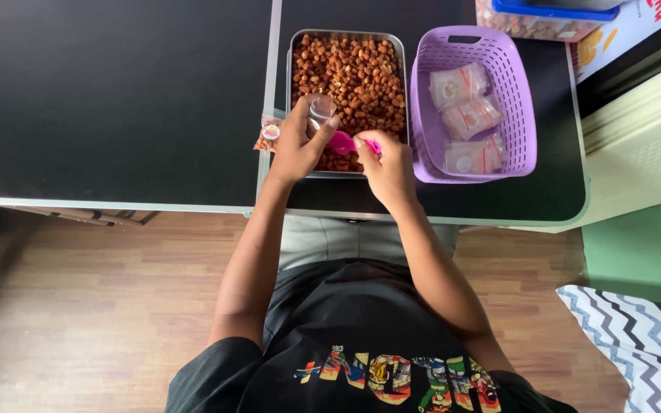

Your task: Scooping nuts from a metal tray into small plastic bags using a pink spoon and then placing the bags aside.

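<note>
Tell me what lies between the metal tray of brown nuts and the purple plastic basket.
In the head view, nothing: the metal tray of brown nuts and the purple plastic basket stand side by side, almost touching. The right hand with its pink scoop stays over the tray.

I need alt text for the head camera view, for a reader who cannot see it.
A person's left hand holds a small clear plastic bag over a metal tray of brown nuts, while the right hand holds a pink plastic spoon. A purple plastic basket with filled bags stands beside it.
</note>
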